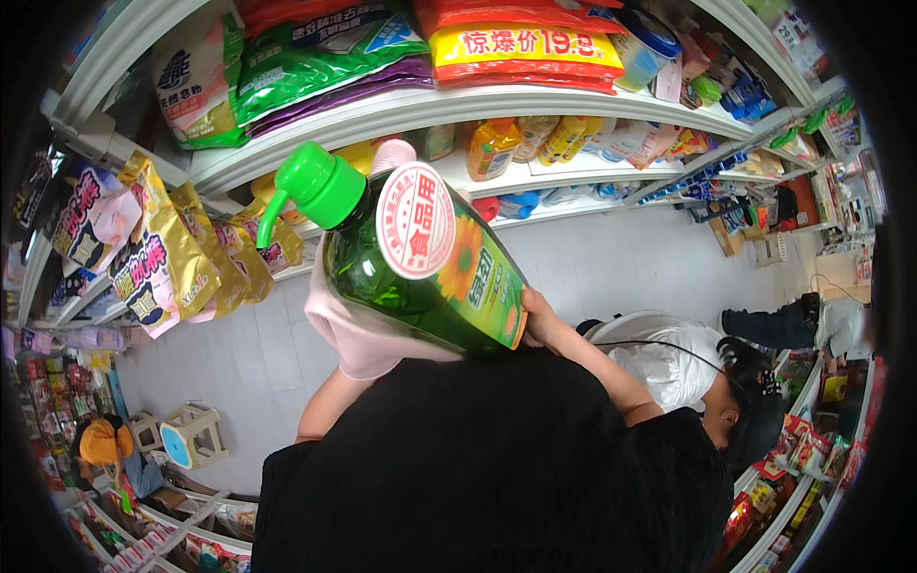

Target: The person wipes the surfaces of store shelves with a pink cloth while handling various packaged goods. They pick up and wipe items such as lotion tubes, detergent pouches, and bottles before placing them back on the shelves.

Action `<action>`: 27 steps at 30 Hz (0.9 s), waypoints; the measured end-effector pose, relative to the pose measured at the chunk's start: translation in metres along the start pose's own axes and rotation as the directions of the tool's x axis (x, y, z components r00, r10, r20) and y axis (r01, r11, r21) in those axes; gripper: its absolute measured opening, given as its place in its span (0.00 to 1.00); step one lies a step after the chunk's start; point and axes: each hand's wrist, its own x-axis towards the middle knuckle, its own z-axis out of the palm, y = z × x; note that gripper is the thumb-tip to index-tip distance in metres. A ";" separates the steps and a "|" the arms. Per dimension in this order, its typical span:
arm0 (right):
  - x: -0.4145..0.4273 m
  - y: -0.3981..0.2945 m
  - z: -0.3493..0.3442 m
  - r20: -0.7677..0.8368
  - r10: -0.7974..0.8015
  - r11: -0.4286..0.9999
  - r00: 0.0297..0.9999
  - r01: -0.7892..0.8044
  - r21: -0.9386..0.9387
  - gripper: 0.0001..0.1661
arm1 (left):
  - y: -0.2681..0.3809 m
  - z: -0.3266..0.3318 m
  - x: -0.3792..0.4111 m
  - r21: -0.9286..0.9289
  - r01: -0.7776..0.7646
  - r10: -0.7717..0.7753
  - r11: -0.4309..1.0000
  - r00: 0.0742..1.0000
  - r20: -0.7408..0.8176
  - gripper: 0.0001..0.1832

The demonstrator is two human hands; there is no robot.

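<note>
A large green pump bottle of detergent [401, 286] is held tilted before my chest, its bright green pump head [322, 186] towards the upper left. Its label carries a sunflower picture, and a round red-and-white sticker [417, 220] bears writing. My right hand [541, 319] grips the bottle's lower end, with the fingers partly hidden behind it. A pink cloth [358, 336] wraps the bottle's left and far sides. Into that cloth runs my left forearm; the hand itself is covered, holding the cloth against the bottle.
Ahead, a white shelf [487, 106] bears detergent bags [329, 64], with bottles [494, 147] below. Gold packs [168, 251] hang at left. A person in white [666, 358] is close on my right; another person [111, 451] sits low at left near a stool [197, 433].
</note>
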 end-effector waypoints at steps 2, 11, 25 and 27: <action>0.003 -0.002 -0.004 0.023 0.083 0.994 0.996 -0.084 0.073 0.48 | 0.001 -0.004 0.005 0.042 0.014 -0.016 0.999 0.998 0.066 0.21; 0.016 0.003 0.003 0.024 0.067 0.974 0.997 -0.071 0.215 0.36 | 0.004 0.013 0.032 0.056 0.041 -0.051 0.998 0.983 0.179 0.21; 0.016 -0.004 0.022 0.030 -0.502 0.661 0.864 0.406 -0.631 0.60 | -0.061 -0.008 -0.043 0.270 0.282 -0.325 0.921 0.937 0.131 0.23; 0.013 -0.007 0.024 0.017 -0.427 0.619 0.904 0.306 -0.724 0.64 | -0.065 -0.009 -0.052 0.278 0.298 -0.339 0.913 0.934 0.114 0.23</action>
